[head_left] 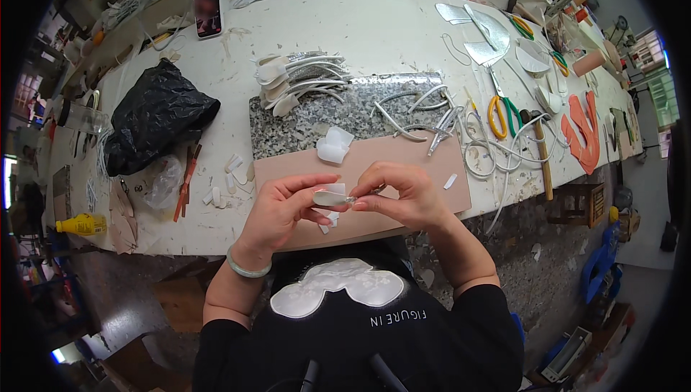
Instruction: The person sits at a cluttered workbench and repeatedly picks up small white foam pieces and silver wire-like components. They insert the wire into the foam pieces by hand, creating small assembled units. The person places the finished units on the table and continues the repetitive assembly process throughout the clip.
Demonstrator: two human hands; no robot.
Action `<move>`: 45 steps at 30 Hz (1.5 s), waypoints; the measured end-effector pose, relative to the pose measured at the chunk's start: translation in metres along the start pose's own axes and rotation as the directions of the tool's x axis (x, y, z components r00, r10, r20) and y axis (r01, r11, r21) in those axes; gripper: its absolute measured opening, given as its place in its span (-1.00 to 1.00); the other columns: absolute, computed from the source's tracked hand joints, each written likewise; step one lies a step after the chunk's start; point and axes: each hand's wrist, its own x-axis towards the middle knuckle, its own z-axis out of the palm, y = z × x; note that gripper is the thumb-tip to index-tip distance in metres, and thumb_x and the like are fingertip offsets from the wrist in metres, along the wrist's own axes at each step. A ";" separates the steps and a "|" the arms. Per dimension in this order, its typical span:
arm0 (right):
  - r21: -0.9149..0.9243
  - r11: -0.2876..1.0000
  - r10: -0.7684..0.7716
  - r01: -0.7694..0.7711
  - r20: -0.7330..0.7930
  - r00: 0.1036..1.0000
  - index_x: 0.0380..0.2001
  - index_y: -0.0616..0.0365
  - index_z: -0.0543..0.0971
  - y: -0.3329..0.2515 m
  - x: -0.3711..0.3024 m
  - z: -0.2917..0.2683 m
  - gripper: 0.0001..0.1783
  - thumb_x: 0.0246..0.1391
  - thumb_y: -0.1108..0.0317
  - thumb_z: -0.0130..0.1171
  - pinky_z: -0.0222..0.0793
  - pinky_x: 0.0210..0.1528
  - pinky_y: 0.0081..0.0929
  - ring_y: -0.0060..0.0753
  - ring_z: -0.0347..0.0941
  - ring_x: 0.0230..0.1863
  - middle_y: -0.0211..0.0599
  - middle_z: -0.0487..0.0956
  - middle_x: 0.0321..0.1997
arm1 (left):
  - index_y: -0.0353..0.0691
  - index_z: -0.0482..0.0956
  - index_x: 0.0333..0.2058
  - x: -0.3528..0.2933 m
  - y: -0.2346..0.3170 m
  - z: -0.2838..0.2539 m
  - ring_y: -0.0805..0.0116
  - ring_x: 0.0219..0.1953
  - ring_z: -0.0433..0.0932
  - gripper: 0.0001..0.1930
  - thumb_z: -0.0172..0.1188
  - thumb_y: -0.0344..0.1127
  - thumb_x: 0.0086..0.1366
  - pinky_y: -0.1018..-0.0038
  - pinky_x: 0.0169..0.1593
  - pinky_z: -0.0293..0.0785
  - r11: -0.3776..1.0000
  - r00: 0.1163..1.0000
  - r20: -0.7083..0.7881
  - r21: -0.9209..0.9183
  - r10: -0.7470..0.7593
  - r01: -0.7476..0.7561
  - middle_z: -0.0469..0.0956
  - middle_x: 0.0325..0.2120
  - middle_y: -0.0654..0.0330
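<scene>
Standing here, I see the left hand point(284, 208) at the centre of the frame, fingers curled in and thumb closed over a small, pale cream, curved strip-like piece point(330, 197). The right hand point(407, 194), just beside it, has thumb and forefinger nipped together at the narrow end of that same piece; its other fingers are bent inward. The piece sits above a pinkish-tan rectangular board point(432, 176), at the middle of the frame.

For writing, the plainest is a line of white capital lettering point(398, 318) on the black short-sleeved shirt point(468, 334), lower centre, upside down from here, beside a pale, scalloped patch point(338, 287). A yellow plastic bottle point(83, 225) lies at the left edge; I can't make out any print on it. In the upper left, a black-screened phone in a white case point(208, 7) stands lit, its screen too small to read.

Above the board, a speckled grey stone slab point(302, 136) carries a stack of pale, curved straps point(299, 79) at upper centre; a folded white sheet piece point(335, 145) lies where slab and board meet. A crumpled black plastic bag point(158, 115) fills the left, and orange-and-green-handled scissors point(497, 115) lie at the right.
</scene>
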 end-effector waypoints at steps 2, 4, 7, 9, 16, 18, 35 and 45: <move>0.008 1.000 0.022 -0.022 -0.008 1.000 -0.37 0.22 0.65 -0.001 0.001 0.000 -0.87 -0.06 0.50 0.36 0.43 -0.30 -0.56 -0.51 0.54 -0.35 -0.33 0.63 -0.38 | -0.46 0.45 0.06 -0.003 0.002 0.001 0.26 -0.14 0.64 -0.67 0.04 -0.44 0.37 0.55 -0.18 0.64 1.000 1.000 0.013 0.005 0.025 -0.025 0.60 -0.17 -0.04; 0.029 0.998 0.048 -0.048 -0.004 0.999 -0.35 0.22 0.66 -0.003 0.001 0.000 -0.85 -0.07 0.53 0.35 0.39 -0.30 -0.55 -0.50 0.52 -0.35 -0.32 0.63 -0.39 | -0.46 0.44 0.07 -0.005 0.003 0.002 0.22 -0.11 0.63 -0.67 0.03 -0.46 0.36 0.52 -0.13 0.64 0.999 0.999 0.023 0.018 0.034 -0.035 0.60 -0.16 -0.04; 0.039 0.997 0.062 -0.062 -0.007 0.998 -0.35 0.22 0.66 -0.003 0.002 0.001 -0.86 -0.07 0.54 0.35 0.39 -0.31 -0.56 -0.50 0.53 -0.36 -0.31 0.63 -0.39 | -0.47 0.43 0.08 -0.007 0.004 0.002 0.20 -0.10 0.63 -0.66 0.01 -0.49 0.36 0.51 -0.10 0.64 0.998 0.999 0.041 0.050 0.027 -0.030 0.60 -0.16 -0.05; 0.024 0.999 0.038 -0.038 -0.004 0.999 -0.35 0.22 0.66 -0.003 0.002 0.000 -0.86 -0.07 0.54 0.35 0.39 -0.32 -0.56 -0.50 0.53 -0.36 -0.31 0.63 -0.40 | -0.47 0.42 0.09 -0.007 0.005 0.001 0.19 -0.08 0.62 -0.65 0.01 -0.50 0.35 0.51 -0.10 0.64 0.997 0.998 0.057 0.076 0.027 -0.032 0.59 -0.15 -0.05; -0.006 1.000 0.014 -0.014 -0.010 1.000 -0.38 0.21 0.67 -0.005 0.002 -0.001 -0.89 -0.04 0.48 0.35 0.42 -0.35 -0.57 -0.50 0.54 -0.38 -0.34 0.63 -0.41 | -0.49 0.40 0.10 -0.009 0.007 0.000 0.15 -0.06 0.61 -0.64 -0.03 -0.56 0.33 0.48 -0.09 0.64 0.998 0.994 0.101 0.038 0.049 -0.053 0.57 -0.13 -0.10; -0.012 1.000 0.009 -0.009 -0.011 1.000 -0.38 0.21 0.67 -0.006 0.003 -0.001 -0.89 -0.04 0.48 0.35 0.42 -0.35 -0.57 -0.49 0.54 -0.38 -0.34 0.63 -0.41 | -0.49 0.40 0.09 -0.010 0.007 0.001 0.14 -0.06 0.61 -0.63 -0.03 -0.57 0.32 0.47 -0.09 0.64 0.998 0.996 0.084 0.047 0.044 -0.048 0.57 -0.13 -0.11; -0.034 0.999 0.032 -0.033 -0.009 0.999 -0.39 0.18 0.68 -0.004 0.001 0.000 -0.88 -0.06 0.46 0.37 0.42 -0.37 -0.55 -0.46 0.54 -0.39 -0.33 0.62 -0.42 | -0.52 0.42 0.07 -0.009 0.002 -0.005 0.21 -0.14 0.63 -0.62 -0.02 -0.57 0.27 0.45 -0.12 0.64 0.996 0.988 0.126 0.020 0.084 -0.087 0.59 -0.16 -0.09; -0.105 0.994 -0.006 0.003 -0.033 0.999 -0.40 0.15 0.68 -0.003 0.002 0.004 -0.89 -0.06 0.42 0.37 0.43 -0.41 -0.52 -0.44 0.55 -0.43 -0.34 0.61 -0.42 | -0.50 0.52 -0.09 -0.008 -0.009 0.011 0.22 -0.25 0.67 -0.71 0.22 -0.59 0.20 0.46 -0.21 0.67 0.979 0.978 -0.125 0.138 0.167 -0.150 0.63 -0.27 -0.07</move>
